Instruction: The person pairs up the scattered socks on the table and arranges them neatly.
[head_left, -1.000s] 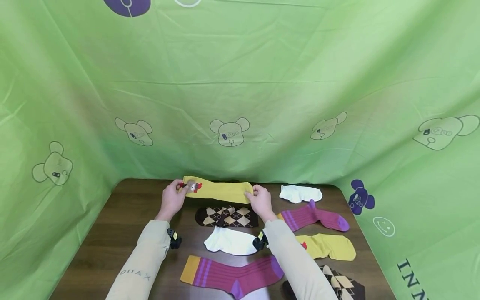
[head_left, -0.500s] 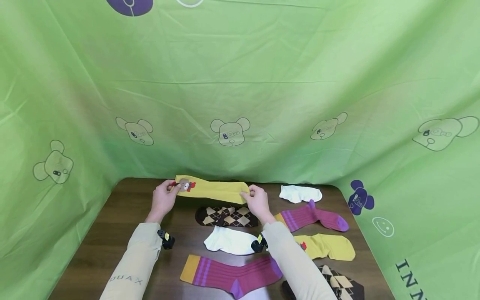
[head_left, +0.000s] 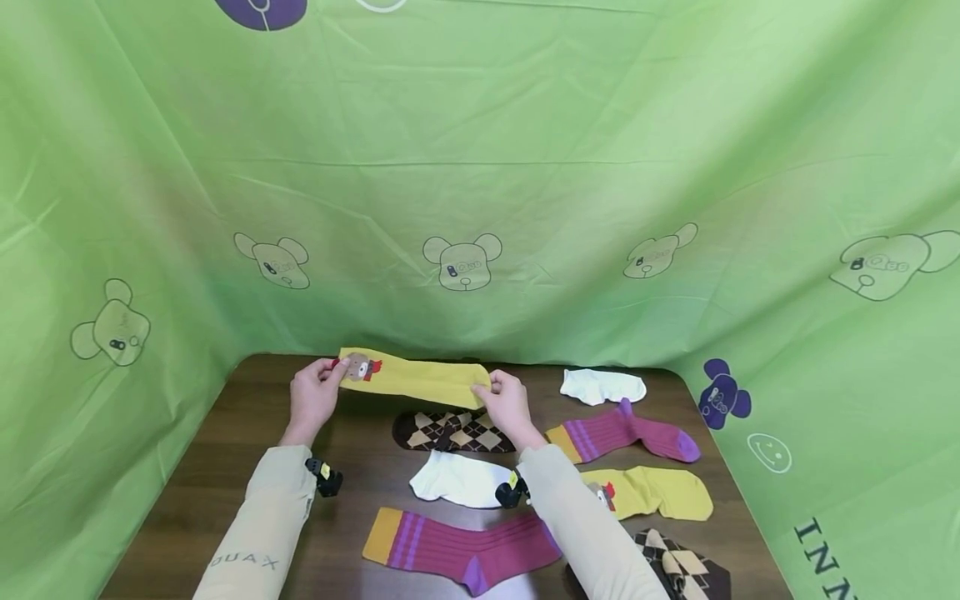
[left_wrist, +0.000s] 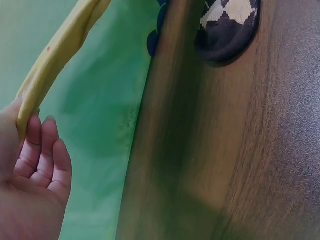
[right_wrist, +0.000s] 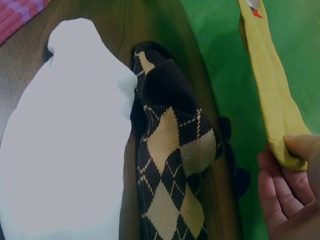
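Note:
A yellow sock [head_left: 420,379] with a bear picture is stretched sideways between both hands, raised above the far part of the table. At its bear end, my left hand [head_left: 313,396] pinches the edge between thumb and fingers. My right hand [head_left: 510,404] pinches the other end. In the left wrist view the yellow sock [left_wrist: 60,50] shows edge-on, running up from the left hand [left_wrist: 37,185]. From the right wrist, the right thumb presses on the yellow sock [right_wrist: 275,100]. Beneath lies a brown argyle sock [head_left: 457,432], flat on the table.
Nearer lie a white sock [head_left: 459,479] and a magenta striped sock [head_left: 465,546]. Along the right are another white sock [head_left: 602,386], a magenta sock [head_left: 630,433], a yellow sock [head_left: 660,492] and an argyle sock [head_left: 686,567]. A green cloth [head_left: 465,200] hangs behind the wooden table [head_left: 217,483].
Both hands have shifted left, carrying the stretched yellow sock with them; the left hand moved further than the right. The socks on the table lie as before.

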